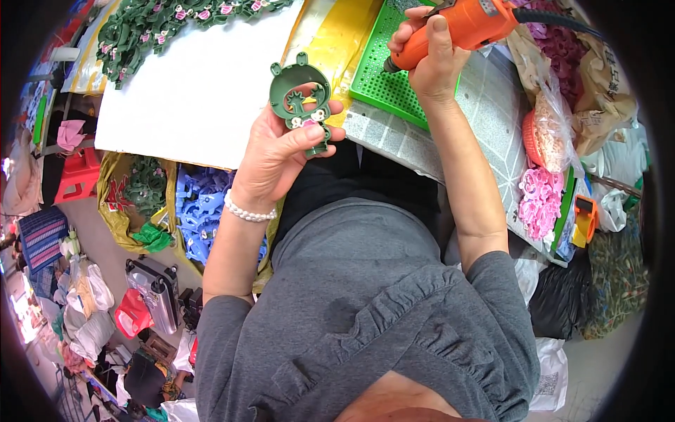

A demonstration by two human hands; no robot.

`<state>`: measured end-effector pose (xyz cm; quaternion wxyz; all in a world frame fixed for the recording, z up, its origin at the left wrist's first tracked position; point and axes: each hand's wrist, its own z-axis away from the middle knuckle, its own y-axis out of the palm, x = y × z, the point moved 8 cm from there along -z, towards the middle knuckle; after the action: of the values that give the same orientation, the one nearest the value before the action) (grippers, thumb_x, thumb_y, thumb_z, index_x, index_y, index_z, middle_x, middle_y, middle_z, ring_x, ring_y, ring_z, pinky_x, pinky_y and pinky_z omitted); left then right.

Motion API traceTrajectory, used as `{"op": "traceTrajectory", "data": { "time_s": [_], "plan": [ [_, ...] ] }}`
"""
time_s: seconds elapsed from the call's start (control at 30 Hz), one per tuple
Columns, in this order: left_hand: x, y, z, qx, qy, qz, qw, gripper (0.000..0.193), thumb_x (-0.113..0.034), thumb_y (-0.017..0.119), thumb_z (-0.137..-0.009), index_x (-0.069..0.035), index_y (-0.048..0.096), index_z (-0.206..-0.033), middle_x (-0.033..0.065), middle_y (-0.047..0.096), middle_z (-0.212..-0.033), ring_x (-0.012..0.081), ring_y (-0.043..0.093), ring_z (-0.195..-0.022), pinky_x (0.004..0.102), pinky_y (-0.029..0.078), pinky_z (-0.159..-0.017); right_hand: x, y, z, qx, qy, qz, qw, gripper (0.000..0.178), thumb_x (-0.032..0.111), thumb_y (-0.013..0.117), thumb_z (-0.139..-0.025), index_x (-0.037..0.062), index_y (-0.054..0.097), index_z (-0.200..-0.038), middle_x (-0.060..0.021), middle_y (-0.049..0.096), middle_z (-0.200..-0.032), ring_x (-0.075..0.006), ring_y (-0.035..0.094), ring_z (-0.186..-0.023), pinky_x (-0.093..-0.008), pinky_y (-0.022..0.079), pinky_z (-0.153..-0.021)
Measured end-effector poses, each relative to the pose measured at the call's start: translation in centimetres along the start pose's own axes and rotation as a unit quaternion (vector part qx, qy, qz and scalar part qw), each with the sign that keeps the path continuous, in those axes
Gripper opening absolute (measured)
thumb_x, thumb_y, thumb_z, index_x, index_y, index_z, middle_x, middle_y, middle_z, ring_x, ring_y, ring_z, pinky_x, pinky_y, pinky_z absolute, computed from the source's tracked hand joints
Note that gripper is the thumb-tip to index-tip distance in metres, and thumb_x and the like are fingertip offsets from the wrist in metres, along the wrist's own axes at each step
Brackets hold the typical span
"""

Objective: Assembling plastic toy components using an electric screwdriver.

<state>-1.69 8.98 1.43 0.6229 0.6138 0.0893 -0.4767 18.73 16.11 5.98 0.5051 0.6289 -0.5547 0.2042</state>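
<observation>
My left hand (pixel 266 151) is closed round a dark green plastic figure (pixel 287 83) with a hollow round head, two ear-like knobs and a small pink and white piece on its body. It is held up over the near edge of a white board (pixel 190 105). In my right hand (pixel 434 70) is an orange electric screwdriver (pixel 472 27) with a black cord. Its dark tip points left, over a bright green perforated tray (pixel 376 81), apart from the figure. Whether the tip carries a screw is too small to tell.
Many similar green parts (pixel 144 35) are heaped at the far left. Below the board's left edge stand a yellow bag (pixel 116 211) of green parts and blue plastic parts (pixel 200 204). Pink pieces (pixel 541 200) and a bag of small beige bits (pixel 552 137) lie at right.
</observation>
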Motion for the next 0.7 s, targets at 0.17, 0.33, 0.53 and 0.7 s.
{"op": "traceTrajectory", "data": {
  "time_s": [0.17, 0.33, 0.53, 0.7],
  "plan": [
    [0.3, 0.1, 0.1, -0.011, -0.005, -0.007, 1.0, 0.054, 0.004, 0.065, -0.078, -0.01, 0.043, -0.125, 0.0161, 0.059, -0.11, 0.0238, 0.065, -0.086, 0.0315, 0.057, -0.068, 0.0, -0.4, -0.3, 0.034, -0.088, 0.049, 0.994, 0.033, 0.035, 0.061, -0.087, 0.0064, 0.049, -0.098, -0.0034, 0.052, -0.069, -0.0118, 0.052, -0.055, -0.0242, 0.046, -0.05],
    [0.8, -0.2, 0.2, -0.026, -0.013, -0.007, 1.0, 0.053, 0.005, 0.063, -0.079, -0.011, 0.043, -0.125, 0.0157, 0.059, -0.11, 0.0246, 0.066, -0.085, 0.0319, 0.058, -0.065, -0.5, 0.2, -0.2, -0.016, 0.003, 0.02, 1.0, 0.031, 0.034, 0.061, -0.087, 0.006, 0.05, -0.096, -0.0031, 0.052, -0.067, -0.0117, 0.052, -0.054, -0.0241, 0.046, -0.049],
    [1.1, -0.1, 0.2, -0.022, -0.016, -0.007, 1.0, 0.052, 0.005, 0.062, -0.079, -0.009, 0.042, -0.125, 0.0153, 0.06, -0.108, 0.0244, 0.066, -0.083, 0.0298, 0.058, -0.061, -0.3, -0.4, -0.1, -0.016, 0.006, 0.03, 0.999, 0.032, 0.035, 0.061, -0.086, 0.006, 0.05, -0.095, -0.0035, 0.052, -0.067, -0.012, 0.052, -0.052, -0.0244, 0.046, -0.048],
    [1.3, -0.2, 0.1, -0.025, -0.015, -0.01, 1.0, 0.052, 0.005, 0.062, -0.079, -0.007, 0.042, -0.125, 0.0153, 0.06, -0.108, 0.0243, 0.066, -0.083, 0.0295, 0.058, -0.061, 0.1, -0.7, -0.3, 0.006, -0.018, 0.088, 0.996, 0.039, 0.034, 0.057, -0.086, -0.0028, 0.053, -0.097, -0.0094, 0.056, -0.068, -0.0181, 0.054, -0.057, -0.034, 0.048, -0.056]
  ]
}}
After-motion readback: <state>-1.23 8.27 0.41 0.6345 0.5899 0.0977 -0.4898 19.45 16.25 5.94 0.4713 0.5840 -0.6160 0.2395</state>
